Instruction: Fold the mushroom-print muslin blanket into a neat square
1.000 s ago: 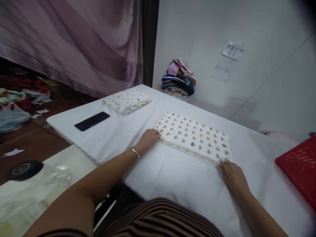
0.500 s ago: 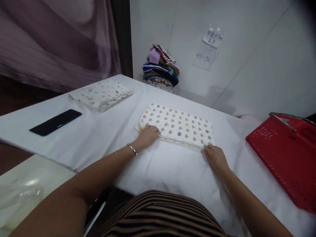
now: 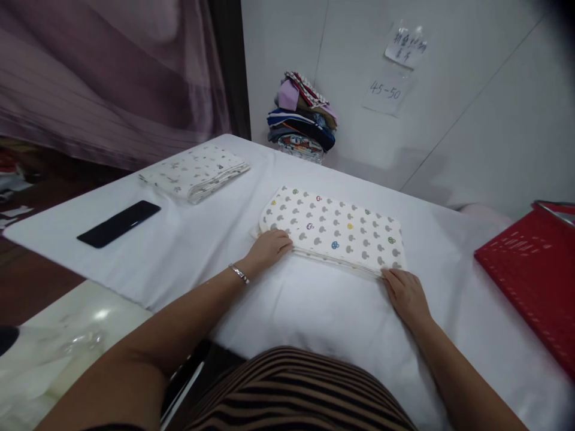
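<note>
Right hand (image 3: 406,293): lies flat, palm down, fingers loose and unclenched, tips touching the near right corner of the folded spotted cloth (image 3: 335,230).
Left hand (image 3: 269,246): well apart from the right, fingers bent over the cloth's near left corner; whether they pinch it cannot be told.
Spotted cloth: flat on the white tabletop (image 3: 314,311), between the two hands.
Red basket (image 3: 534,281): at the right edge.
Black phone (image 3: 119,223): to the left.
Second folded cloth (image 3: 195,172): beyond the phone.
Pile of clothes (image 3: 303,123): far end, against the wall.
</note>
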`<move>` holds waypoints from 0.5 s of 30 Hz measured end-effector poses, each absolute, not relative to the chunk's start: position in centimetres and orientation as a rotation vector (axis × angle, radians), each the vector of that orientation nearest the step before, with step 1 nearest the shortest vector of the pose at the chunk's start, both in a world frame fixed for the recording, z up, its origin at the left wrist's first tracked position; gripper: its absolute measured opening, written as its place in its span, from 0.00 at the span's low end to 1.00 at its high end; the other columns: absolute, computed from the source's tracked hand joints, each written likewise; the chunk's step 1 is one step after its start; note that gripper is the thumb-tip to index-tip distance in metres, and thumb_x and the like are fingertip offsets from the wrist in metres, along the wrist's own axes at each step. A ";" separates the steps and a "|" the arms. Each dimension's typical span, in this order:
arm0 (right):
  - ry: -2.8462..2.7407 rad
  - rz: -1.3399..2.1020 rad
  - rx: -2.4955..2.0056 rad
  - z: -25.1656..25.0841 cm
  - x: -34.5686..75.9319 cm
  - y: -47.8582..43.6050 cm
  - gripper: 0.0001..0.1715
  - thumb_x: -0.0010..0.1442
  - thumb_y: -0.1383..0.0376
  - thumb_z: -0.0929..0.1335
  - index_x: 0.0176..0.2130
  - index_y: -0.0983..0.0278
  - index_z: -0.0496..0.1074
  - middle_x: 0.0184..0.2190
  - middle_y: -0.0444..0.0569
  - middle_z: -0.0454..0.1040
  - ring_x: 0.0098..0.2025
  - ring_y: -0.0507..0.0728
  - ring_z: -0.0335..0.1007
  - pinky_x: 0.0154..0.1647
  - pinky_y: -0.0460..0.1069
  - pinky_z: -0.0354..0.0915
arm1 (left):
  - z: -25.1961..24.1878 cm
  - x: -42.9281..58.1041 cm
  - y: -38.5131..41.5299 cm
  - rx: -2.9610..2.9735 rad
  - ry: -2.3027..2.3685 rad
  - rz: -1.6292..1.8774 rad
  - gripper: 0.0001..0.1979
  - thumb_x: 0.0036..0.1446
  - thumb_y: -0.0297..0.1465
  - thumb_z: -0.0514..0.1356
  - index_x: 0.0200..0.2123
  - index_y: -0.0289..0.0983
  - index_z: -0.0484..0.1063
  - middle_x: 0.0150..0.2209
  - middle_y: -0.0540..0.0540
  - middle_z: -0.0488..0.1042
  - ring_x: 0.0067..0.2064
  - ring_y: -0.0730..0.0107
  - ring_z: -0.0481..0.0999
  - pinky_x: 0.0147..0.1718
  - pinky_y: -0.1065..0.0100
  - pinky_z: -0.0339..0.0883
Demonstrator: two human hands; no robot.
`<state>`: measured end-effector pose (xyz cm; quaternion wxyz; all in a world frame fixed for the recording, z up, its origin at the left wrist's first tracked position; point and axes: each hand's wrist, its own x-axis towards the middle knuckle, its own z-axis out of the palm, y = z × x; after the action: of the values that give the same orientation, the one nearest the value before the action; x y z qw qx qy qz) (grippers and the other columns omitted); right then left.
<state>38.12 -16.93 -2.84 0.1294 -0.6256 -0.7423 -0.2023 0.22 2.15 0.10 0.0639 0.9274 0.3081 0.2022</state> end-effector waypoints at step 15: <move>-2.068 -0.555 -1.788 -3.4 38.1 -17.0 0.17 0.65 0.64 0.61 0.49 0.65 0.72 0.41 0.56 0.74 0.41 0.60 0.68 0.43 0.54 0.63 | 1.5 0.8 3.4 3.108 0.693 0.317 0.15 0.63 0.24 0.47 0.29 0.34 0.71 0.32 0.43 0.71 0.36 0.67 0.67 0.36 0.65 0.60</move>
<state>38.08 -16.96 -3.37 0.1751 -0.6309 -0.7300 -0.1959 0.81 3.37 1.54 -0.0292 0.9709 0.2163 0.0989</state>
